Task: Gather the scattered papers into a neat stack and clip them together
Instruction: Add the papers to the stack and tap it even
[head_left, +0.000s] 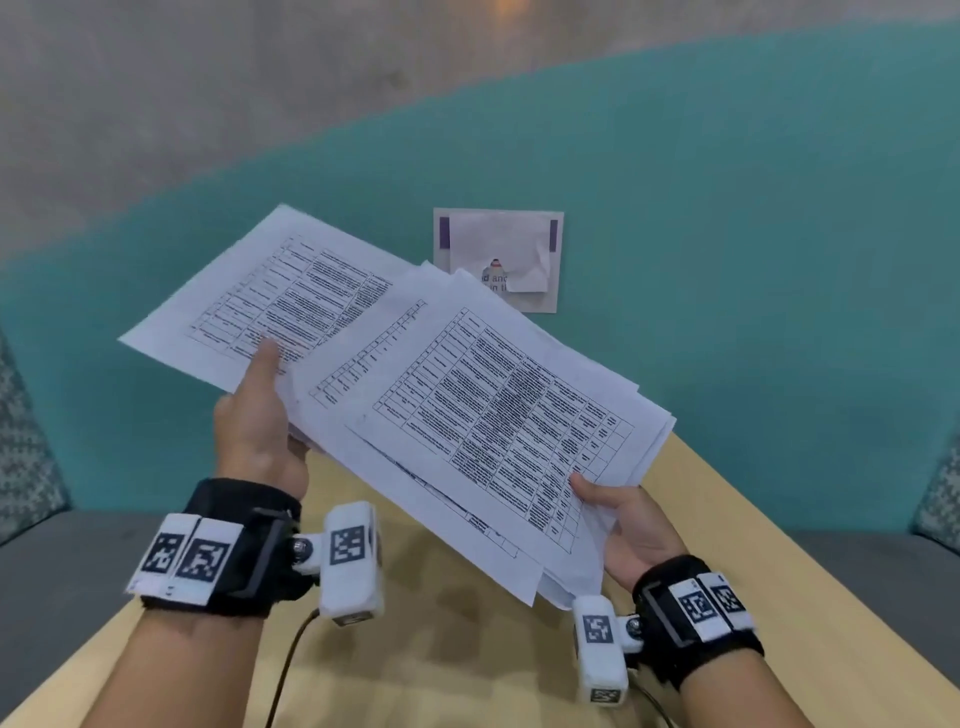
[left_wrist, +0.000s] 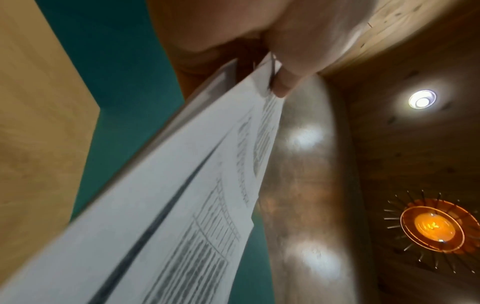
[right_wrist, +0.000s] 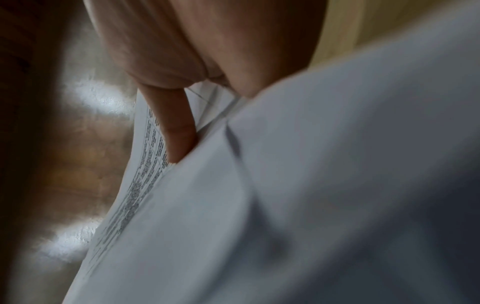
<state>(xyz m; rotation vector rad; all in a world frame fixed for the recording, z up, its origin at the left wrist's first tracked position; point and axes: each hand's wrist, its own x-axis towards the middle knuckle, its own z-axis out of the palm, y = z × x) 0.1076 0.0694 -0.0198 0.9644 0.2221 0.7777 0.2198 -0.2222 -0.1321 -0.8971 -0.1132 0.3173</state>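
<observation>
Several white papers (head_left: 467, 405) printed with tables are held fanned out and uneven in the air above the wooden table (head_left: 441, 649). My left hand (head_left: 260, 415) pinches their left edge, thumb on top of the far-left sheet (head_left: 270, 291). My right hand (head_left: 623, 519) pinches the right lower edge, thumb on top and fingers underneath. In the left wrist view the thumb (left_wrist: 285, 82) presses on the papers (left_wrist: 182, 205). The right wrist view shows a thumb (right_wrist: 179, 131) lying on the printed sheet (right_wrist: 233, 205). No clip is in view.
A teal padded wall (head_left: 727, 260) rises behind the table with a torn paper notice (head_left: 498, 260) stuck on it. Grey seat cushions (head_left: 62, 561) flank the table on both sides. A cable (head_left: 291, 665) hangs from my left wrist camera.
</observation>
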